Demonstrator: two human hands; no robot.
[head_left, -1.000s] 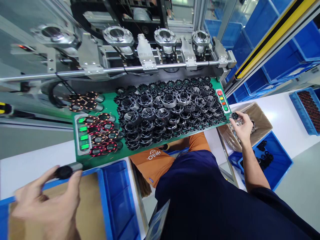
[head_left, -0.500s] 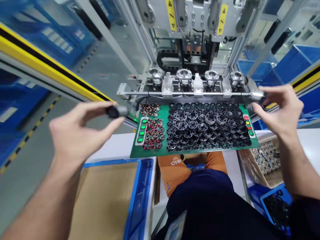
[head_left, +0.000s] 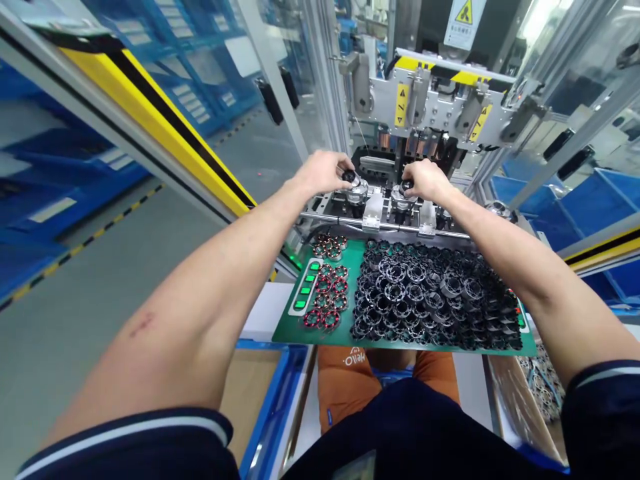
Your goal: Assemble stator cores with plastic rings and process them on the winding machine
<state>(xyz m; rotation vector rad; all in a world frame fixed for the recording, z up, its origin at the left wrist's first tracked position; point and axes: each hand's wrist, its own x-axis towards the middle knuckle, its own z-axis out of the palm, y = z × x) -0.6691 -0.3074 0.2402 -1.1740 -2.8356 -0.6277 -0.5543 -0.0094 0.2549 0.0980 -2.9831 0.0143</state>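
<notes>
My left hand (head_left: 326, 172) reaches forward over the leftmost round metal fixture (head_left: 357, 195). Its fingers grip a black-capped metal cylinder (head_left: 349, 176) that sits on or in the top of this fixture. Over the second fixture (head_left: 401, 201), my right hand (head_left: 428, 180) pinches a similar black-capped cylinder (head_left: 407, 185) at the fixture's top. How deep either cylinder sits cannot be made out. Below both arms, a green panel (head_left: 285, 328) bears a dense stack of black stator cores (head_left: 415, 292) and a smaller group of copper-wound stators (head_left: 327, 297) at its left.
A machine head with warning labels (head_left: 440, 100) hangs behind the fixtures. Another fixture (head_left: 499, 209) stands at the right. Green buttons (head_left: 306, 287) line the panel's left edge. A yellow-black guard post (head_left: 175, 127) rises at left. Blue bin (head_left: 280, 383) and parts box (head_left: 505, 393) flank my legs.
Both hands have moved inward and forward from the sides, bringing the cylinders to the two left fixtures. My view has tilted up and shifted left.
</notes>
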